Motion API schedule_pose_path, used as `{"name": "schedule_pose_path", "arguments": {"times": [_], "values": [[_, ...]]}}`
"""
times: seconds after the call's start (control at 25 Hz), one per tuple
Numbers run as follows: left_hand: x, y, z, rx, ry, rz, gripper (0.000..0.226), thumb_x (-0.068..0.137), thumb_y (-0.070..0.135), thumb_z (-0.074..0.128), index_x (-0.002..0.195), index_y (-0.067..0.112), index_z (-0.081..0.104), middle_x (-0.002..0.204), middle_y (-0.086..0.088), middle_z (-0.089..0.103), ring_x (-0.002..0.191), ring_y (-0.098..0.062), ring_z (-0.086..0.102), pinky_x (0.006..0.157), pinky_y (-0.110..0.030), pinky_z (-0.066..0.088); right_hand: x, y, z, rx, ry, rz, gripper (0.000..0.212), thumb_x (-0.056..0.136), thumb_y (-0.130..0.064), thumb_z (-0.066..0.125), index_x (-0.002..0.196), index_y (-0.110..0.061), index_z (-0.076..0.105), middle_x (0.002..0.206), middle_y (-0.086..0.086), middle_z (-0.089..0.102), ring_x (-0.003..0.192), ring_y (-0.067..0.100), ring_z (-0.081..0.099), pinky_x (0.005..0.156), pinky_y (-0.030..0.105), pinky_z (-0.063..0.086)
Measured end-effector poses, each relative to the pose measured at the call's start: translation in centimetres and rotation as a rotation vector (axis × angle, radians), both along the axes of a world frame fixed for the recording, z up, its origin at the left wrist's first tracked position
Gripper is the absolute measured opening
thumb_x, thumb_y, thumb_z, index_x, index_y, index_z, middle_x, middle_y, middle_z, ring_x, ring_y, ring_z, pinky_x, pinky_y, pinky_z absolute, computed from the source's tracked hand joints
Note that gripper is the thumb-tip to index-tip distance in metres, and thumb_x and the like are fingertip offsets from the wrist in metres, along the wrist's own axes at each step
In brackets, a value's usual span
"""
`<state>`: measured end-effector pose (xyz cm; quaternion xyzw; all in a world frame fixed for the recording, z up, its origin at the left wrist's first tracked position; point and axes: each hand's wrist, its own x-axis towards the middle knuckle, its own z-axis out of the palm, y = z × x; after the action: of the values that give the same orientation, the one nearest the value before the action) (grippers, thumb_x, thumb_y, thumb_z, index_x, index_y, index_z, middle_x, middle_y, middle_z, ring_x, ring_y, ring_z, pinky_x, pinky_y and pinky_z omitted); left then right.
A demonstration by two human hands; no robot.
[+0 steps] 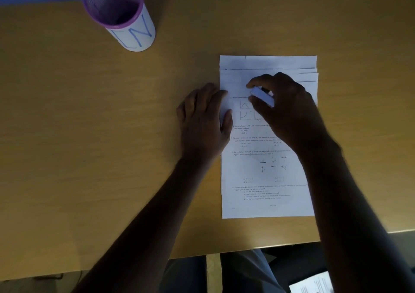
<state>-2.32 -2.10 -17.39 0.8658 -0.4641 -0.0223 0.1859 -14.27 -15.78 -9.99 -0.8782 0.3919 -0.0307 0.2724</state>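
Right hand (285,106) curls fingers and thumb round a small white object (263,97) just above the stack of printed sheets (267,180). Left hand (202,119) lies flat, fingers straight, pressing the stack's left edge onto the wooden table (89,135). Well apart, far left, stands a purple mesh pen cup (125,18).

on the white wrap of your purple mesh cup (134,35) you can read big blue hand-drawn letters, "ln". your printed sheet (267,180) carries numbered questions, mostly too blurred to read. "a) 20 m" and "c) 40 m" stand out, and item 8 opens "six vectors", with small arrows printed beneath it.
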Motion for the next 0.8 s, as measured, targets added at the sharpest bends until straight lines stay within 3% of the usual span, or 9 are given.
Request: {"name": "schedule_pose_path", "arguments": {"times": [0.2, 0.36, 0.64, 0.8], "values": [[-0.1, 0.0, 0.1, -0.001, -0.004, 0.0, 0.042, 0.096, 0.041, 0.058, 0.131, 0.02, 0.064, 0.143, -0.004, 0.059, 0.132, -0.026, 0.045, 0.106, -0.04, 0.035, 0.9, 0.8, -0.2, -0.033, 0.088, 0.067, 0.048, 0.095, -0.023, 0.07, 0.141, -0.019, 0.059, 0.134, 0.008, 0.062, 0.116, 0.023, 0.065, 0.096, 0.031, 0.055], [0.0, 0.0, -0.1, -0.004, -0.007, -0.005, 0.041, 0.096, 0.041, 0.058, 0.131, 0.019, 0.064, 0.143, -0.005, 0.059, 0.133, -0.028, 0.047, 0.106, -0.041, 0.036, 1.1, 1.1, -0.3, -0.075, 0.101, 0.091, 0.041, 0.094, -0.018, 0.073, 0.135, -0.016, 0.065, 0.133, 0.006, 0.067, 0.118, 0.026, 0.064, 0.103, 0.038, 0.054], [0.0, 0.0, -0.2, -0.019, -0.006, -0.003, 0.042, 0.096, 0.041, 0.059, 0.131, 0.019, 0.063, 0.142, -0.004, 0.059, 0.133, -0.026, 0.045, 0.107, -0.041, 0.035, 0.9, 1.0, 0.1, -0.033, 0.075, 0.069, 0.036, 0.097, -0.024, 0.068, 0.132, -0.022, 0.06, 0.128, 0.006, 0.061, 0.104, 0.018, 0.066, 0.085, 0.026, 0.052], [0.1, 0.1, -0.1, -0.019, 0.002, -0.004, 0.042, 0.095, 0.041, 0.059, 0.131, 0.019, 0.062, 0.143, -0.004, 0.058, 0.133, -0.025, 0.043, 0.107, -0.04, 0.034, 0.1, 0.8, 0.3, 0.035, -0.033, -0.081, 0.034, 0.093, -0.009, 0.067, 0.123, -0.015, 0.053, 0.122, 0.007, 0.057, 0.1, 0.017, 0.063, 0.076, 0.02, 0.052]]}}
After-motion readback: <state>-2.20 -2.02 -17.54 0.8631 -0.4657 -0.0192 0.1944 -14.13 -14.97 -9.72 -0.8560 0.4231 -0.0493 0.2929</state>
